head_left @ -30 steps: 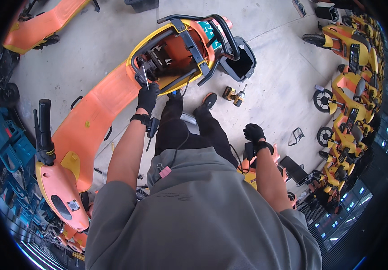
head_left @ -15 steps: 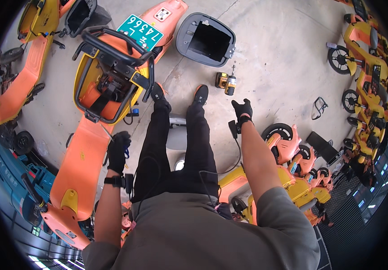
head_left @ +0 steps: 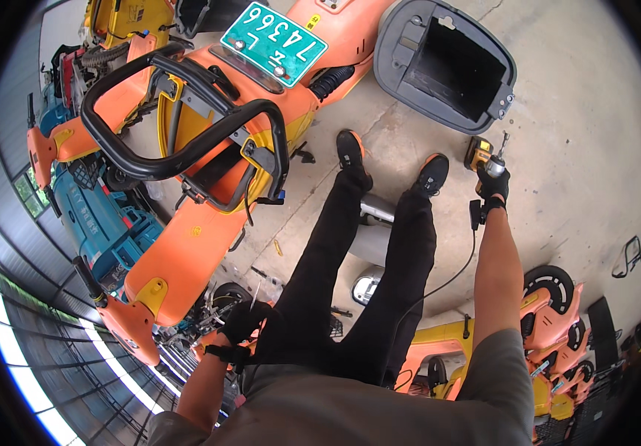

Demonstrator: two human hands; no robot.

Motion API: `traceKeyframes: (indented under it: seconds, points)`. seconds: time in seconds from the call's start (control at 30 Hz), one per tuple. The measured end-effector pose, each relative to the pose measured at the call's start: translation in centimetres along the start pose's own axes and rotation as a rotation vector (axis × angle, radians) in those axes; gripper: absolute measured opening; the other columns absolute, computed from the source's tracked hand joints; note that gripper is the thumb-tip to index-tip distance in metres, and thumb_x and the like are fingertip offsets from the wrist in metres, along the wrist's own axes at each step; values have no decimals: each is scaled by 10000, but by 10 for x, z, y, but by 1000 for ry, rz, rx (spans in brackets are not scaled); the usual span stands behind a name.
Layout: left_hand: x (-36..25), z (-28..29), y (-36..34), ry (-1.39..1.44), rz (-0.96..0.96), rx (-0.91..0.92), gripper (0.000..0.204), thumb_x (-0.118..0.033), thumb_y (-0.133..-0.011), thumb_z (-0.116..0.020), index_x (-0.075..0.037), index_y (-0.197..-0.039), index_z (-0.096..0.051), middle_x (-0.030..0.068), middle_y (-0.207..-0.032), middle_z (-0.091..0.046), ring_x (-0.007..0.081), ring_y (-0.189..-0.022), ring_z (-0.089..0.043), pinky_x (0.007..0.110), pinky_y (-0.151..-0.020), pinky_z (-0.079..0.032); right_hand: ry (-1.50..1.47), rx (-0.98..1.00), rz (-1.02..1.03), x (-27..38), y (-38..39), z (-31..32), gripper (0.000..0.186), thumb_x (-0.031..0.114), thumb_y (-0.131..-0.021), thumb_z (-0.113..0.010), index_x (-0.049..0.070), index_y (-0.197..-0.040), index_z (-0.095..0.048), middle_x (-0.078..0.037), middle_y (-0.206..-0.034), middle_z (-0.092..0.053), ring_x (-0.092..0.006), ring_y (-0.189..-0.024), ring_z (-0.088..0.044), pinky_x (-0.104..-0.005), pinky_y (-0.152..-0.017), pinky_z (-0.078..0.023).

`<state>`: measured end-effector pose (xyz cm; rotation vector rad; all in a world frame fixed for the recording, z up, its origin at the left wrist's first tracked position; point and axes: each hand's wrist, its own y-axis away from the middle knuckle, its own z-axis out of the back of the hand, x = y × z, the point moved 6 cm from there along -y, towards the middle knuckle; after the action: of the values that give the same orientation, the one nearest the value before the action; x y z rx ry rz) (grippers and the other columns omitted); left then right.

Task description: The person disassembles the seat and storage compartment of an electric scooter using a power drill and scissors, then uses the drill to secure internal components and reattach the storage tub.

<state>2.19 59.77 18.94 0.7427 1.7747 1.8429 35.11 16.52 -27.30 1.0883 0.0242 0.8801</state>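
A green licence plate (head_left: 274, 43) is facing me from the tail of the orange scooter (head_left: 186, 256), carrying large white characters and digits, all showing upside down from the wearer's side. Just beyond it, a small yellow sticker (head_left: 313, 22) is bearing tiny dark marks, too small to make out. A pale square label (head_left: 331, 4) is peeking in at the upper edge, mostly cut off. Over on the left, white lettering (head_left: 90, 215) is running along a teal vehicle (head_left: 103, 236), coming out too blurred to read.
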Motion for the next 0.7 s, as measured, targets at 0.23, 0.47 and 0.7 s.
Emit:
traceKeyframes:
  seconds: [0.23, 0.47, 0.7]
  points:
    - [-56, 34, -2, 237, -148, -251, 279, -148, -852, -485, -91, -1114, -562, 69, -949, -626, 187, -830, -592, 305, -735, -456, 52, -72, 4, 9, 32, 11, 639, 320, -555, -754, 85, -1077, -470, -126, -951, -608, -267, -880, -595, -354, -755, -465]
    - [-118, 62, 0, 463, -335, -359, 273, -160, -835, -518, -37, -1075, -565, 96, -996, -617, 159, -911, -578, 286, -786, -456, -14, -129, 124, 54, 161, 90, 589, 301, -562, -762, 82, -1046, -508, -95, -913, -617, -230, -845, -603, -361, -715, -479]
    - [-224, 93, 29, 763, -708, -196, 348, -152, -830, -564, -29, -1151, -503, 7, -800, -567, 47, -603, -467, 204, -566, -401, -71, -13, 330, 191, 372, 204, 532, 202, -615, -733, 61, -1069, -494, -94, -911, -612, -183, -804, -597, -317, -700, -481]
